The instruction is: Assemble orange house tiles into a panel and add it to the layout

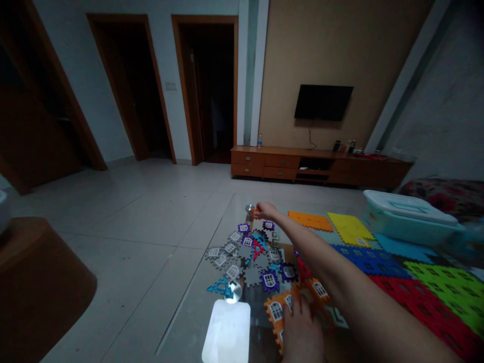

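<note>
"Where are the hands? Let's make a clock around the left hand, with 12 straight ahead."

"The left hand (302, 330) lies palm down, with its fingers a bit apart on the orange window pieces (276, 311). Those poke out at 11 o'clock, right by the fingertips. I can't see the thumb, so I can't tell if it grips."

"And the right hand (266, 209)?"

"It reaches out far, to about 11 o'clock. Its fingers are closed up, pinching a small orange piece (253, 214) that sticks out on its left side."

"What's between the hands?"

"A messy pile! There's a purple window piece (270, 281) at 11 o'clock, grey window pieces (221, 260) at 10, and a blue arrow piece (216, 288) at 10 too."

"What's it all on?"

"A see-through glass table top (196, 315). A shiny white board (227, 333) lies at 9 o'clock. At 1 o'clock there's a yellow sheet (348, 227), and at 2 a red sheet (419, 305) and a tub with a lid (410, 222)."

"And the room?"

"Dim. The TV (323, 103) hangs at 12, above a long wooden cabinet (280, 166). A doorway (212, 91) is at 11."
</note>
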Available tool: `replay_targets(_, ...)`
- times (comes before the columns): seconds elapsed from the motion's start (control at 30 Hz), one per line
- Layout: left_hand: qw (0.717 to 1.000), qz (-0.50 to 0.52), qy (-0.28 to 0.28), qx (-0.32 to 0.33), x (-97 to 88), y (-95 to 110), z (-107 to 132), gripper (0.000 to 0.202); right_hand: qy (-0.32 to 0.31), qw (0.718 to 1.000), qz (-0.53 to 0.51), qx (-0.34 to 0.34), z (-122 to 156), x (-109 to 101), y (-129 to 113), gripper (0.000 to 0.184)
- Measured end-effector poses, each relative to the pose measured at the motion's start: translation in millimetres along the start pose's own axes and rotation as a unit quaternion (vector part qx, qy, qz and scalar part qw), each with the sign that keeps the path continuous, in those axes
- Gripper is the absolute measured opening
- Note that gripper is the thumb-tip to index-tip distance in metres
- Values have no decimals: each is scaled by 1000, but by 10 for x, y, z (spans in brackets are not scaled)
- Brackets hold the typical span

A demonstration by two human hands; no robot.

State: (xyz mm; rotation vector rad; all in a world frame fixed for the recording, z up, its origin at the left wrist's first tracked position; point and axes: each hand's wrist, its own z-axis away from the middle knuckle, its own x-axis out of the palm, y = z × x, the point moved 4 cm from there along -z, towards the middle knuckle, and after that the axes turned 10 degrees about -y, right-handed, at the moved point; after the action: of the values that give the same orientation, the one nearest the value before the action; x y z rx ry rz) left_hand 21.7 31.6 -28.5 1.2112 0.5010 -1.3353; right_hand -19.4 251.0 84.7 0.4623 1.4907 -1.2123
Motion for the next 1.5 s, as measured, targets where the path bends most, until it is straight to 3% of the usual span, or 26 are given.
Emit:
replay_targets(0.07,999,-30,-14,19,-64,-6,59,43,-4,999,-31,13,25,-128,64,45)
replay_targets(0.17,997,-70,-16,15,-181,7,150,44,-13,992,-125,17,370,-139,294,57)
replay_targets(0.3,993,-113,-11,32,-329,78,242,40,29,950,-309,37,1207,161,783,37)
replay_targets(0.4,992,-116,5,40,-390,93,258,37,57,929,-357,77,1784,468,1157,21)
replay_targets(0.5,993,-111,12,36,-389,77,242,37,56,914,-381,131,2091,715,1405,15)
replay_targets(0.7,992,-118,29,38,-341,51,215,44,95,904,-358,214,2128,923,1519,24)
replay_targets(0.83,992,-120,23,41,-328,32,199,45,101,931,-272,222,2162,1009,1539,20)
replay_targets(1.0,991,-123,27,47,-319,23,187,46,77,964,-156,201,2244,932,1486,21)
replay_targets(1.27,990,-127,32,48,-313,35,206,48,54,966,-143,207,2246,867,1471,21)
replay_targets(1.5,991,-122,18,46,-333,56,210,49,48,976,-42,210,2280,784,1357,25)
